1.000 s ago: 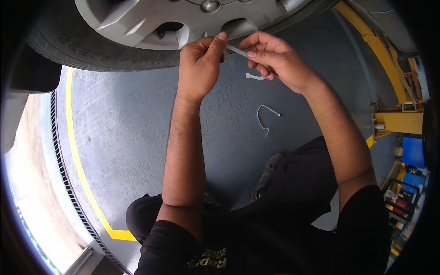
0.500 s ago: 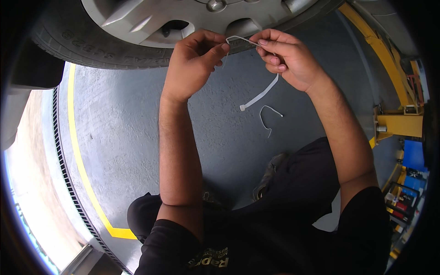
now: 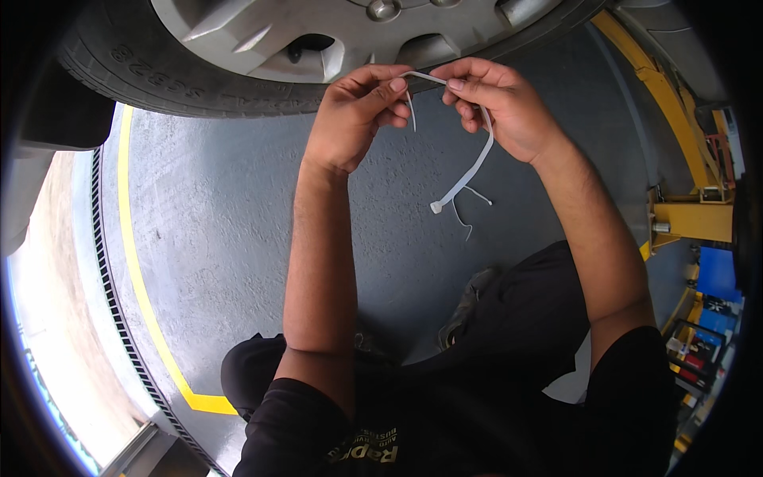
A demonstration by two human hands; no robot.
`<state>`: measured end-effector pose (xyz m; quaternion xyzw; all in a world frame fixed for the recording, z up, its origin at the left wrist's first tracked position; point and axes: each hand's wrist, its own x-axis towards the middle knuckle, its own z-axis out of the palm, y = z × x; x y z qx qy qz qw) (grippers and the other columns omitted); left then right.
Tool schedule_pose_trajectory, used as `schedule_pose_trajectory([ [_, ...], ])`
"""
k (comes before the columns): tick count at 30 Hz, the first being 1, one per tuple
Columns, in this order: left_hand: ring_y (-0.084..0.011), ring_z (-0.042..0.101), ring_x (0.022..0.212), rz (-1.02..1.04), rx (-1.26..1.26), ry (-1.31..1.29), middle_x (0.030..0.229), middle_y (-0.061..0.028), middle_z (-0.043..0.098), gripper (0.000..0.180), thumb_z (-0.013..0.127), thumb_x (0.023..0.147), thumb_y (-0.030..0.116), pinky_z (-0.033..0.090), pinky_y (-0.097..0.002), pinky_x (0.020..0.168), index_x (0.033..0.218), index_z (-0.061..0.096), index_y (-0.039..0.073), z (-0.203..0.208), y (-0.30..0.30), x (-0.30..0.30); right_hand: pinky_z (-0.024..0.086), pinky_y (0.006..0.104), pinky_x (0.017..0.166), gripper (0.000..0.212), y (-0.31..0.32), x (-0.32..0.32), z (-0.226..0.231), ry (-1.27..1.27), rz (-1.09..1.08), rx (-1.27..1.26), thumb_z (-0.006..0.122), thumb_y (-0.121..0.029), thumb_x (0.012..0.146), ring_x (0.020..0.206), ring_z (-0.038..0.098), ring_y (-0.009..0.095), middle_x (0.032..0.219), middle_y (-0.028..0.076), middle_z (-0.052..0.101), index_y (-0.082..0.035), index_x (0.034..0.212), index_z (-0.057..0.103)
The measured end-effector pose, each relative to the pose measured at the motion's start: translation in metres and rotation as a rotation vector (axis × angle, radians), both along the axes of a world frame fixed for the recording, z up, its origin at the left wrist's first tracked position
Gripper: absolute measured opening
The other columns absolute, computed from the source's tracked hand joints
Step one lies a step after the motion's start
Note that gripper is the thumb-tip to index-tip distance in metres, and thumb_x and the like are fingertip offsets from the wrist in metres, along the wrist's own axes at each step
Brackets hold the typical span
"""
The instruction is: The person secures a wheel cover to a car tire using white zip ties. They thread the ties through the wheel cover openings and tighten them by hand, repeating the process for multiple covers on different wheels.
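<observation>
A white cable tie (image 3: 474,168) is stretched between my two hands, just in front of the wheel. My left hand (image 3: 359,111) pinches it between thumb and fingers near its thin end, whose tip dangles below the fingers. My right hand (image 3: 501,102) grips it farther along, and the rest of the strap hangs from that hand in a curve, with its square head at the bottom. The short span between the hands is bent. Under the hanging end, a second, thinner cable tie (image 3: 469,232) lies curled on the floor, partly covered from sight.
Above my hands are a black tire (image 3: 199,91) and its silver wheel (image 3: 350,48). A yellow lift arm (image 3: 664,87) rises at the right, with a blue box (image 3: 719,270) beyond it. A yellow line (image 3: 131,238) runs along the grey floor at left, beside a drain grate (image 3: 111,262).
Both hands have come slightly lower, the left one also to the right, closer to the right hand. The hanging head of the cable tie has swung right and down, over the one on the floor.
</observation>
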<state>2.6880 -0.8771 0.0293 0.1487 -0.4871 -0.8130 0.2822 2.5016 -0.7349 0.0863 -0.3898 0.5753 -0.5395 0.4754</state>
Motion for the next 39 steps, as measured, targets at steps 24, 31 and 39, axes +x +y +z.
schedule_pose_trajectory([
  [24,-0.0099,0.062,0.068,0.456,-0.764,-0.04,0.077,-0.0036,0.07,0.014,0.078,0.095,0.005,0.049,-0.0275,0.062,0.084,0.069,0.003,0.022,0.01,-0.006,0.047,0.0221,0.046,0.024,-0.005,0.032,0.015,0.295,0.057,0.1,0.061,-0.022,0.109,0.053,0.058,0.006,0.074,0.004,0.067,-0.001,0.105,0.07],
  [31,-0.013,0.062,0.064,0.469,-0.849,-0.072,0.077,-0.0049,0.071,0.016,0.08,0.094,0.01,0.049,-0.0302,0.058,0.084,0.071,0.003,0.011,0.002,-0.008,0.049,0.0211,0.053,0.025,-0.006,0.036,0.008,0.222,0.008,0.154,0.062,-0.024,0.108,0.061,0.062,0.006,0.081,0.005,0.069,-0.001,0.113,0.071],
  [39,-0.0151,0.065,0.075,0.14,-0.114,-0.02,0.091,-0.0073,0.073,0.036,0.06,0.11,0.035,0.052,-0.0302,0.063,0.106,0.073,0.001,-0.018,-0.004,-0.007,0.057,0.0262,0.063,0.038,0.002,0.012,0.001,-0.039,0.178,0.134,0.062,-0.02,0.107,0.081,0.073,0.015,0.104,0.013,0.075,0.002,0.139,0.062],
])
